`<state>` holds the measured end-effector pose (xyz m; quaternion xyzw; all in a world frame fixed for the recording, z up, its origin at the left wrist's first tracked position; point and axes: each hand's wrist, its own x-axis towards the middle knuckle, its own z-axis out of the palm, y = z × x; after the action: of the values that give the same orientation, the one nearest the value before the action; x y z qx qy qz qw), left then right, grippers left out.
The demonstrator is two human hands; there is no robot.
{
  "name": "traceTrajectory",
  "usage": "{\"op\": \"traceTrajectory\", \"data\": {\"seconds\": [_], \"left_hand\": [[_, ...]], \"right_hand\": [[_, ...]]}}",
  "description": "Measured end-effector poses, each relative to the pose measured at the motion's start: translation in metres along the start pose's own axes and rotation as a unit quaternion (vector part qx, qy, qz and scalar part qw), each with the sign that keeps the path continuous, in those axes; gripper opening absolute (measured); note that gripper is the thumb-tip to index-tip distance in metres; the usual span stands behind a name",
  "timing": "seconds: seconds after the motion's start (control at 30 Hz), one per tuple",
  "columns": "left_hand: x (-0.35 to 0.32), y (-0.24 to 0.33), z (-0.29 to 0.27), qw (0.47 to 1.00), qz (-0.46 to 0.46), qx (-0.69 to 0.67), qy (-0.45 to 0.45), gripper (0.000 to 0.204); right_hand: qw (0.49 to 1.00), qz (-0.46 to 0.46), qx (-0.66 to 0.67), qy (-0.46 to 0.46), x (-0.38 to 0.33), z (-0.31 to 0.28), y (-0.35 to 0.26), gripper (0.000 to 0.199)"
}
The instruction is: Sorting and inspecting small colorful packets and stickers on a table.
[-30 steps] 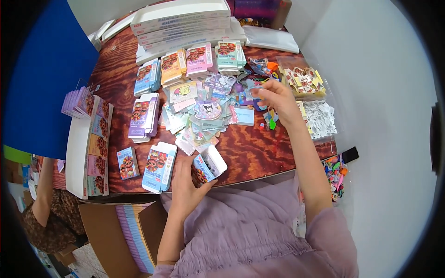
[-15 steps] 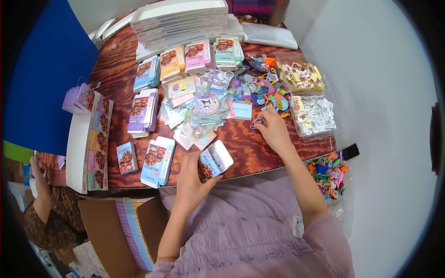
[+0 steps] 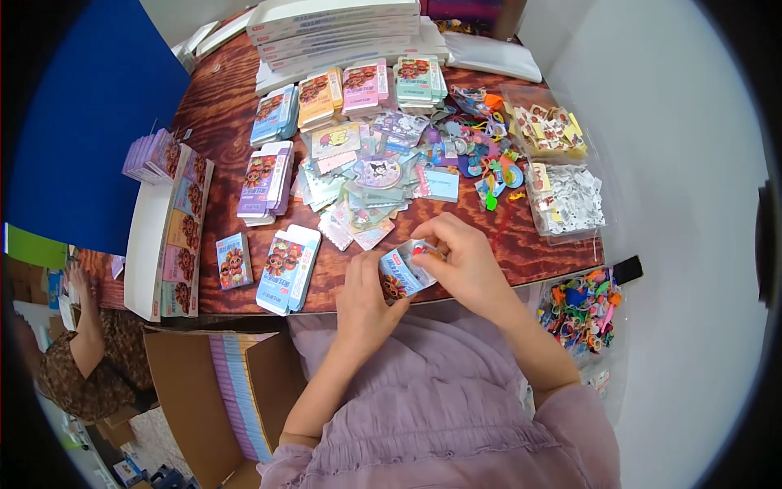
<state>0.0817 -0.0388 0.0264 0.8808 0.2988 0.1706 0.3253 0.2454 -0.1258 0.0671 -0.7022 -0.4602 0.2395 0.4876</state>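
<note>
Near the table's front edge, my left hand point(image 3: 366, 297) is closed around a small blue printed carton point(image 3: 396, 275), its open end tilted toward the right. At that opening are the fingers of my right hand point(image 3: 468, 265), pinched on a small trinket point(image 3: 419, 250) with a red part; most of it is hidden by the fingers and the carton. Just beyond lies a heap of printed cards point(image 3: 379, 173). To the left are a closed blue carton point(image 3: 235, 261) and a stack of flat blue cartons point(image 3: 287, 267).
Colourful trinkets point(image 3: 489, 155) lie beside clear trays of small pieces point(image 3: 570, 200). Stacks of flat cartons point(image 3: 265, 179) and long white boxes point(image 3: 338, 37) stand farther back. A display tray point(image 3: 147, 253) is at left, a cardboard box point(image 3: 183, 391) below. Another person's arm point(image 3: 85, 338) shows far left.
My right hand has come from the table by the trinket heap leftward to the carton's opening, carrying a small trinket. My left hand still holds the carton. The view has shifted slightly.
</note>
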Motion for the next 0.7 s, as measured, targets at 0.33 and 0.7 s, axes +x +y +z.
{"op": "traceTrajectory", "data": {"seconds": [0.33,0.7], "left_hand": [[-0.008,0.001,-0.004,1.0,0.007,-0.013,0.018,0.074],[-0.009,-0.002,-0.005,0.998,0.014,-0.046,0.031,0.073]], "right_hand": [[0.955,0.152,0.241,-0.079,0.001,0.002,-0.001,0.014],[0.945,0.143,0.29,-0.039,-0.002,-0.009,-0.019,0.013]]}}
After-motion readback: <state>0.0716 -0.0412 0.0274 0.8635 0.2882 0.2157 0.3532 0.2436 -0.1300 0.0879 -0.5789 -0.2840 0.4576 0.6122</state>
